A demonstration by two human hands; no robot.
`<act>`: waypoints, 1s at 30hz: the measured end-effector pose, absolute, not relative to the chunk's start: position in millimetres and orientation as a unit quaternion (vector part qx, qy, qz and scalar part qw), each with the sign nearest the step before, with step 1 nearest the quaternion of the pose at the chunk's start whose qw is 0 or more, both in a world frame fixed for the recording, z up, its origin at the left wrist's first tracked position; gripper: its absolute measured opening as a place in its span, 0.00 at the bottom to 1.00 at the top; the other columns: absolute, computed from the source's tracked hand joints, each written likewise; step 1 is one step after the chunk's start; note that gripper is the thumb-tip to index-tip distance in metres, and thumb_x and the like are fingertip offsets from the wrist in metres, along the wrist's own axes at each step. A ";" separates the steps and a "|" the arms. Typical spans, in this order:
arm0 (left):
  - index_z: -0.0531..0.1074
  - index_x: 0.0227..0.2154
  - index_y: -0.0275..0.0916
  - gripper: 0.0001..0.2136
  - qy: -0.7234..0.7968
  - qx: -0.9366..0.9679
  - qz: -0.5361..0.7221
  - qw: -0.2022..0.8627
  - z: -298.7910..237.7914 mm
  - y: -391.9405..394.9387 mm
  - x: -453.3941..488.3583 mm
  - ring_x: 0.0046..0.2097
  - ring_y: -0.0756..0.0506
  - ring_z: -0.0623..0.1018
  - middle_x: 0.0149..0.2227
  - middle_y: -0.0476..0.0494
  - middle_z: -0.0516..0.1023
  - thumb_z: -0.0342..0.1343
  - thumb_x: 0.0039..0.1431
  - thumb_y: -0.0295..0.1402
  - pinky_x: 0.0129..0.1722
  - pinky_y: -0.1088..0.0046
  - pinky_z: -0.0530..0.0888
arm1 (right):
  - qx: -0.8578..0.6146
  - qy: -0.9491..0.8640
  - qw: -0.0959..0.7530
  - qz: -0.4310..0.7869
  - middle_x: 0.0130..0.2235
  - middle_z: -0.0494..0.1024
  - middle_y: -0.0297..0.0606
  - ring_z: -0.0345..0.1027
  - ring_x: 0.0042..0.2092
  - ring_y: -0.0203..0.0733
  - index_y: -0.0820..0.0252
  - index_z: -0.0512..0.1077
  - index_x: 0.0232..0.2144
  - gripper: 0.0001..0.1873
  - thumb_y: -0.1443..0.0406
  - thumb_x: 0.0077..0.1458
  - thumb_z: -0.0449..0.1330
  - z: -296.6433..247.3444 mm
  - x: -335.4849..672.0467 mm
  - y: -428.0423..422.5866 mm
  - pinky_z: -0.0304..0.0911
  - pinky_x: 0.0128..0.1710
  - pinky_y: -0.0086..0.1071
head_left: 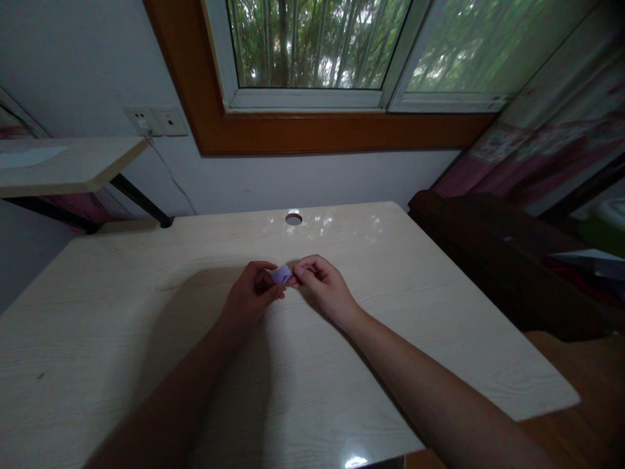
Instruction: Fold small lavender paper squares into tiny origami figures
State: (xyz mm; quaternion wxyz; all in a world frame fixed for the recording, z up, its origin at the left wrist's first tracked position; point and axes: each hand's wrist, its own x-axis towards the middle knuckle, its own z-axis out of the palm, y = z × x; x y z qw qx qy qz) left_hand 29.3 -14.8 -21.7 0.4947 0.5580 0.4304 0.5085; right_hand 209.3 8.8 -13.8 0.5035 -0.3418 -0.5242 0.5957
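A small piece of light purple paper point(281, 274) with a dark mark near its lower right is held between both hands, a little above the desk point(322, 391). My left hand point(251, 286) pinches its left and lower side between thumb and fingers. From the right, my right hand point(322, 280) is closed, thumb against fingers, at the paper's right edge. The fingertips of both hands nearly meet around it. Fingers partly hide the paper's edges, so its full shape cannot be made out.
A raised shelf point(63, 176) on black legs stands at the desk's back left. The desk has a round cable hole point(293, 220) near its rear edge. Behind are wall sockets point(156, 122) with a white cord point(170, 172) and a window point(317, 45). Dark furniture point(488, 254) stands right.
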 end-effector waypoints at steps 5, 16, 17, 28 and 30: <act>0.66 0.45 0.40 0.18 0.440 0.551 0.512 0.490 -19.8 -15.3 30.3 0.31 0.49 0.78 0.29 0.53 0.74 0.65 0.53 0.33 0.35 0.71 0.76 | -0.306 -0.539 0.492 0.612 0.35 0.78 0.36 0.73 0.38 0.37 0.57 0.71 0.38 0.13 0.60 0.51 0.68 -15.8 208.4 8.7 0.68 0.42 0.35; 0.67 0.46 0.41 0.18 0.439 0.576 0.495 0.481 -28.0 -15.0 29.7 0.32 0.48 0.79 0.30 0.51 0.76 0.65 0.53 0.33 0.36 0.70 0.75 | -0.316 -0.539 0.487 0.611 0.35 0.78 0.35 0.72 0.37 0.37 0.56 0.71 0.36 0.14 0.60 0.49 0.69 -20.4 209.4 12.3 0.68 0.41 0.36; 0.67 0.46 0.41 0.19 0.438 0.578 0.492 0.481 -28.0 -15.1 29.6 0.32 0.48 0.79 0.30 0.51 0.76 0.65 0.53 0.33 0.36 0.70 0.75 | -0.317 -0.537 0.486 0.612 0.35 0.78 0.35 0.72 0.37 0.37 0.57 0.71 0.36 0.14 0.61 0.49 0.69 -20.1 209.4 12.1 0.68 0.41 0.35; 0.66 0.46 0.40 0.19 0.436 0.578 0.479 0.496 -27.3 -16.4 30.0 0.33 0.48 0.79 0.33 0.48 0.78 0.64 0.54 0.35 0.36 0.69 0.76 | -0.328 -0.543 0.478 0.607 0.32 0.77 0.33 0.72 0.34 0.36 0.57 0.71 0.34 0.16 0.59 0.46 0.71 -22.0 208.8 12.1 0.68 0.37 0.33; 0.66 0.46 0.40 0.19 0.431 0.575 0.480 0.503 -27.3 -16.5 30.6 0.33 0.47 0.80 0.32 0.48 0.78 0.64 0.54 0.35 0.36 0.69 0.76 | -0.330 -0.547 0.476 0.605 0.32 0.77 0.33 0.72 0.34 0.36 0.57 0.71 0.34 0.16 0.59 0.46 0.71 -22.3 209.1 11.8 0.68 0.36 0.32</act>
